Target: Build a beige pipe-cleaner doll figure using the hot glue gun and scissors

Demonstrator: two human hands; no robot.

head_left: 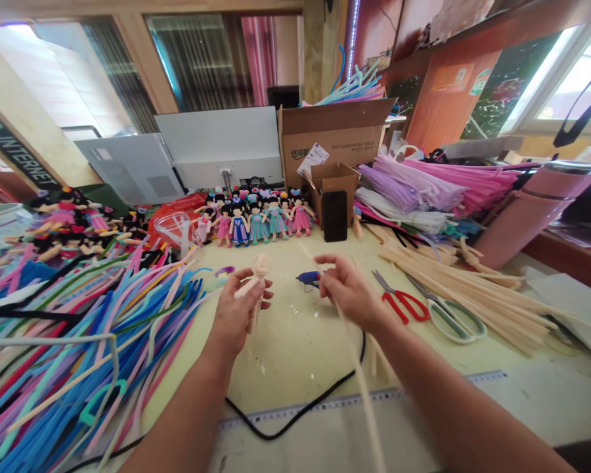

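My left hand (239,309) is closed around a small beige pipe-cleaner doll body (257,289), held upright above the yellow table (295,341). My right hand (347,292) pinches a long beige pipe cleaner (362,381) that trails down toward me past my forearm. The two hands are a short way apart. A blue glue gun (309,279) lies on the table just behind my right hand, its black cord (295,420) looping toward the front edge.
Multicoloured pipe cleaners (69,341) cover the left side. Red-handled scissors (402,303) and larger white-handled scissors (448,315) lie right, beside beige stems (477,295). Finished dolls (256,220), a black phone (334,215), cardboard boxes (335,135) and pink and purple bundles (423,184) stand behind.
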